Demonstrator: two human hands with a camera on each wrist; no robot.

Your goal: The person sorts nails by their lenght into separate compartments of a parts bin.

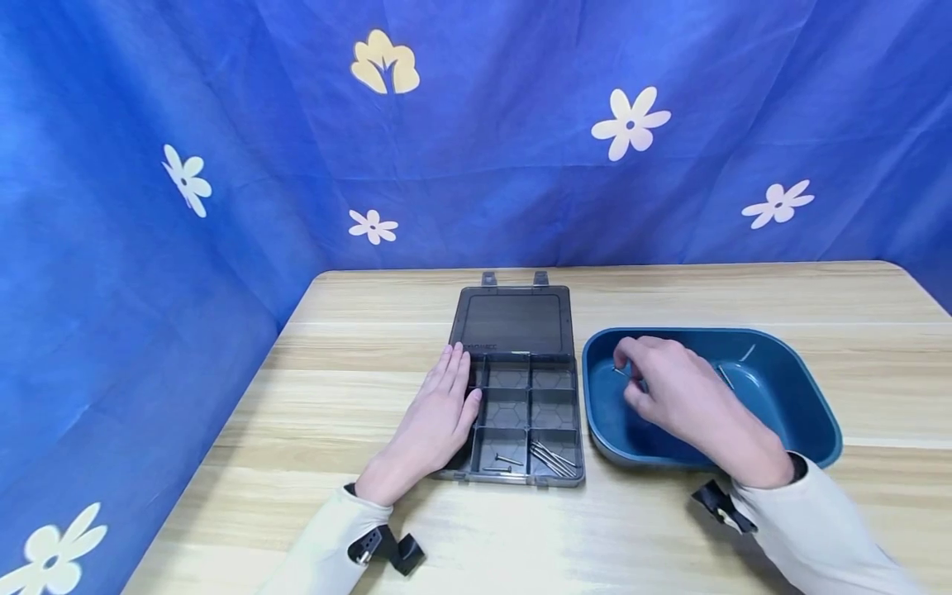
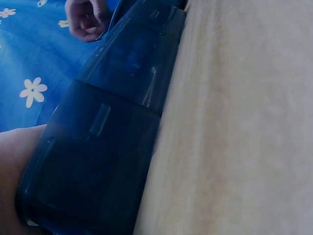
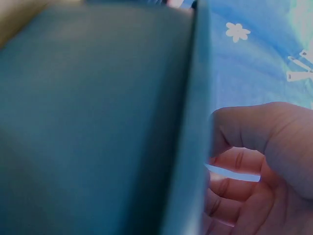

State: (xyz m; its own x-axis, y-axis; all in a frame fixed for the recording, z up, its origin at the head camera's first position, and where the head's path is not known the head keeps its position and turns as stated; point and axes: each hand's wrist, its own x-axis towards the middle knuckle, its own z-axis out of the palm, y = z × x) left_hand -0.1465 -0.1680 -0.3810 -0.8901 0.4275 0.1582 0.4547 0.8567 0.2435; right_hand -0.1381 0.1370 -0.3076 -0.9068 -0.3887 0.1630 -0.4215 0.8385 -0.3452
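A dark translucent compartment box point(image 1: 530, 390) lies with its lid point(image 1: 513, 318) folded back. My left hand point(image 1: 435, 413) rests along its left side, fingers straight and the thumb at the inner compartments. Several nails point(image 1: 552, 459) lie together in the front right compartment, and two shorter ones point(image 1: 509, 459) in the front middle one. Inside the blue tub point(image 1: 606, 442), my right hand point(image 1: 677, 384) has its fingers curled and pinches a thin nail point(image 1: 619, 372) at the fingertips. The tub's wall hides part of that hand in the right wrist view.
Another nail point(image 1: 725, 378) lies in the tub, right of my right hand. The tub stands close beside the box on a light wooden table point(image 1: 357, 330). A blue cloth with flowers point(image 1: 476, 149) hangs behind the table and along its left.
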